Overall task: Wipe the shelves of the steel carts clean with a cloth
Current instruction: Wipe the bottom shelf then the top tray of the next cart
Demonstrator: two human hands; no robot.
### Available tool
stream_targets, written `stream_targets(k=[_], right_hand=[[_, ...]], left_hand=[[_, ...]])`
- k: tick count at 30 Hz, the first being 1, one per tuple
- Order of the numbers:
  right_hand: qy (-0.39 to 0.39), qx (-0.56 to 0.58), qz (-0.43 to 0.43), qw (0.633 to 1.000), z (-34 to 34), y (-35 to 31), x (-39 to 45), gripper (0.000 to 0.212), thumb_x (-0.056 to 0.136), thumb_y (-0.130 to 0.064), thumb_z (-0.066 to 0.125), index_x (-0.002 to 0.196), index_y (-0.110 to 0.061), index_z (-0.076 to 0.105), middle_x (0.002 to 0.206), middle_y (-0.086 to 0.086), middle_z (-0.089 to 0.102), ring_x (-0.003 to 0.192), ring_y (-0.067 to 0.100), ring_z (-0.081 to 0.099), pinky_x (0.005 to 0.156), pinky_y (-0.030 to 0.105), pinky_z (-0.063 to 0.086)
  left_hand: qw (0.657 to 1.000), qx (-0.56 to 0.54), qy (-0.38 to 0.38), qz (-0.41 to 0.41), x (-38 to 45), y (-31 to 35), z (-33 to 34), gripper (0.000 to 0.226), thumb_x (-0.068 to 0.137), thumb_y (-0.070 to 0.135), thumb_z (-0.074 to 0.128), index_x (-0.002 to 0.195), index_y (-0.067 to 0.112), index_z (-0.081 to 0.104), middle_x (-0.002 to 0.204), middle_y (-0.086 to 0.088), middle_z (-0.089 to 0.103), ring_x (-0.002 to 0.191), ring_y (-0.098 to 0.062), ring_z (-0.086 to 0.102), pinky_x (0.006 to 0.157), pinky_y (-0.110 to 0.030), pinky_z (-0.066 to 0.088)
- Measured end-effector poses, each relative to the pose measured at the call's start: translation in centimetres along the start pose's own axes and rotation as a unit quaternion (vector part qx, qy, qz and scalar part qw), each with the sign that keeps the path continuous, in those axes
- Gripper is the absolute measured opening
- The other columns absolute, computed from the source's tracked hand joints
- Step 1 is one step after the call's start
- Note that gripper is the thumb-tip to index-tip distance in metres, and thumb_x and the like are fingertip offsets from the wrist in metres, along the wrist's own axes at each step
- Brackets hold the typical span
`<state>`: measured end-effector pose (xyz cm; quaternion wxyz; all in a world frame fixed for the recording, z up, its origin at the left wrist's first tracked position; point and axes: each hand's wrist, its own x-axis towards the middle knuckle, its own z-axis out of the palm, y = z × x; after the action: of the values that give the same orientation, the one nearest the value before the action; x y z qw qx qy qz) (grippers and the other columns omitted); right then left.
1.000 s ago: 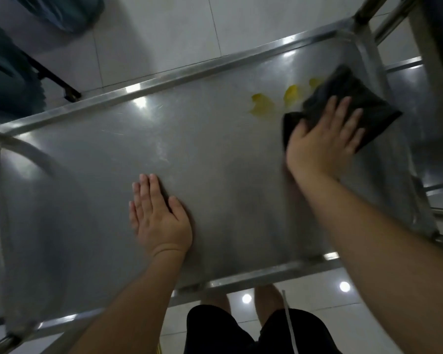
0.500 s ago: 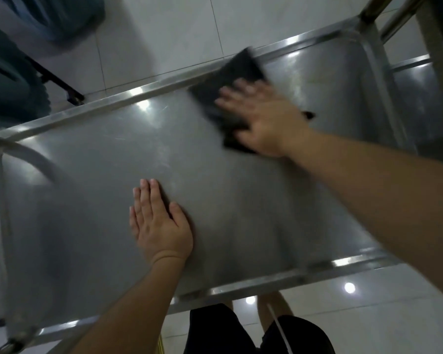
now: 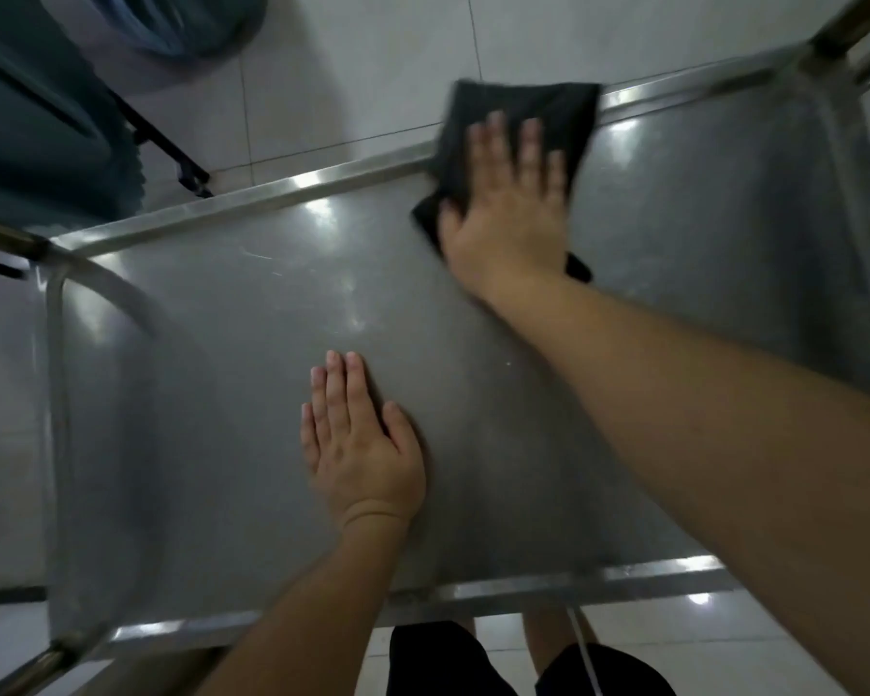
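The dark cloth [image 3: 518,128], crumpled and limp, lies at twelve o'clock on the shelf [image 3: 232,394], lapping its far rail [image 3: 282,185]. The right hand [image 3: 511,213] presses it flat with straight, spread fingers, likely to scrub. At six o'clock the left hand [image 3: 362,444] rests flat, fingers straight, probably steadying the cart.

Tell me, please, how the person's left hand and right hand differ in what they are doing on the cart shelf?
The right hand presses a black cloth at the shelf's far rim; the left hand lies bare on the steel shelf. The right reaches far, the left stays nearer. Both are flat, fingers straight.
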<state>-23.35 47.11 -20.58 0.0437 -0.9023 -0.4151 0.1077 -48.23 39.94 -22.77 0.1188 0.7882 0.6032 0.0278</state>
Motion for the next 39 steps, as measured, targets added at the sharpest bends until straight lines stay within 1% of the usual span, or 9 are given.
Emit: stream_targets(k=[4,8,11,14,17,20,27,34,39], right_hand=[[-0.100,-0.037,-0.324,0.940,0.9,-7.6,-0.5,0.079,0.098,-0.066,0.028,0.166,-0.032,0.006,0.173,-0.009,-0.002,0.159,0.021,-0.010,0.128,0.047,-0.006],[-0.097,-0.053,-0.387,0.915,1.0,-6.2,1.4,0.073,0.101,-0.064,0.022,0.166,-0.035,0.008,0.173,-0.012,0.001,0.159,0.016,-0.008,0.128,0.043,-0.005],[-0.075,-0.058,-0.359,0.929,-0.6,-0.4,4.2,0.075,0.097,-0.066,0.021,0.165,-0.035,0.012,0.173,-0.011,0.007,0.160,0.016,0.000,0.129,0.043,-0.002],[-0.064,-0.056,-0.250,0.965,-3.2,8.1,6.6,0.080,0.093,-0.066,0.023,0.165,-0.031,0.014,0.173,-0.004,0.014,0.159,0.020,0.010,0.128,0.042,0.004],[-0.044,-0.060,-0.119,0.990,-5.3,17.9,7.1,0.081,0.095,-0.064,0.023,0.165,-0.026,0.013,0.174,0.002,0.010,0.159,0.025,0.008,0.127,0.042,0.002],[-0.035,-0.065,-0.065,0.995,-6.8,24.0,5.7,0.082,0.096,-0.063,0.017,0.166,-0.022,0.006,0.174,0.004,0.003,0.160,0.025,0.001,0.129,0.045,0.001],[-0.044,-0.006,-0.022,0.999,-4.7,24.1,-1.3,0.080,0.096,-0.056,0.023,0.166,-0.022,0.010,0.174,-0.001,0.004,0.160,0.023,0.001,0.128,0.041,-0.001],[-0.060,-0.025,0.048,0.997,-2.1,28.1,-22.0,0.082,0.093,-0.049,0.036,0.167,-0.026,0.007,0.174,-0.002,0.006,0.160,0.024,0.006,0.128,0.050,0.012],[-0.133,-0.030,0.039,0.990,-1.4,29.7,-34.9,0.076,0.098,-0.049,0.032,0.166,-0.024,0.012,0.174,-0.003,0.009,0.160,0.025,0.007,0.128,0.041,0.001]], left_hand=[[1.000,-0.002,-0.003,-0.002,0.0,0.1,-0.2,0.067,0.103,0.036,0.038,0.167,0.020,0.028,0.175,0.003,0.020,0.162,-0.015,0.010,0.132,-0.038,0.003],[1.000,0.001,-0.001,-0.002,-0.2,0.0,-0.3,0.068,0.101,0.039,0.035,0.167,0.020,0.030,0.175,0.004,0.021,0.162,-0.015,0.012,0.132,-0.040,0.005],[1.000,0.001,-0.002,0.000,0.0,-0.2,-0.3,0.069,0.101,0.038,0.038,0.167,0.020,0.030,0.175,0.003,0.021,0.162,-0.016,0.012,0.132,-0.041,0.007],[1.000,-0.003,-0.009,0.002,0.0,-0.2,-0.4,0.069,0.100,0.038,0.039,0.166,0.019,0.031,0.175,0.002,0.021,0.163,-0.017,0.012,0.132,-0.042,0.008],[1.000,-0.006,-0.001,0.002,0.1,-0.1,-0.3,0.069,0.100,0.038,0.038,0.166,0.019,0.032,0.174,0.001,0.024,0.162,-0.018,0.014,0.132,-0.043,0.009],[1.000,-0.005,0.003,0.003,0.2,-0.1,-0.2,0.069,0.099,0.039,0.037,0.166,0.018,0.032,0.174,0.000,0.025,0.162,-0.019,0.015,0.132,-0.043,0.008],[1.000,-0.009,0.008,0.004,0.3,-0.2,0.1,0.071,0.099,0.039,0.038,0.166,0.021,0.029,0.175,0.000,0.022,0.162,-0.018,0.014,0.132,-0.041,0.006],[1.000,-0.018,0.016,0.004,0.1,0.1,-0.1,0.071,0.099,0.039,0.038,0.166,0.021,0.029,0.174,-0.002,0.024,0.162,-0.019,0.015,0.132,-0.041,0.006],[1.000,-0.020,0.011,0.005,0.1,0.1,-0.1,0.071,0.098,0.040,0.037,0.166,0.021,0.028,0.175,-0.002,0.023,0.162,-0.019,0.014,0.132,-0.042,0.006]])
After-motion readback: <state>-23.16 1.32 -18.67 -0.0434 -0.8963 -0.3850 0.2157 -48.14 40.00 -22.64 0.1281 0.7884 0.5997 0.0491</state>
